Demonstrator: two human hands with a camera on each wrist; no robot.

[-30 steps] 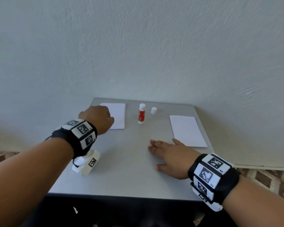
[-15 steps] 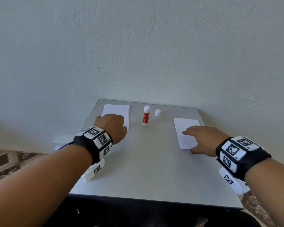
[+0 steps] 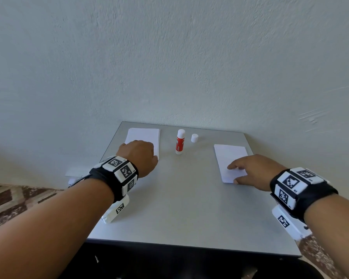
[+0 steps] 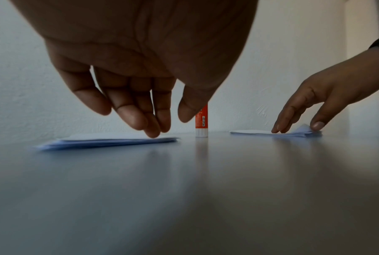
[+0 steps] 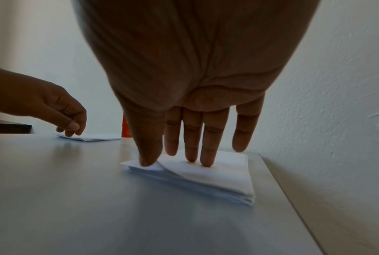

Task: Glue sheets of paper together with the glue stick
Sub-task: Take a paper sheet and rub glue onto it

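Right wrist view: the right stack of sheets (image 5: pixel 216 174) is pressed by straight fingers (image 5: pixel 207 155) while its thin, limp top corner is lifted by the thumb; the left hand (image 3: pixel 138 156), loosely curled, touches the left stack (image 3: pixel 143 135), empty.

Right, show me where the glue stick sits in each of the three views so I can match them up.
Head view: the glue stick stands upright at the far middle of the table, its cap off beside it.
Left wrist view: right of centre, top hidden behind the left hand's thumb.
Right wrist view: left of centre, mostly hidden behind the right hand's thumb.
Shared landmark: it stands between the two paper stacks, the left stack and the right stack.
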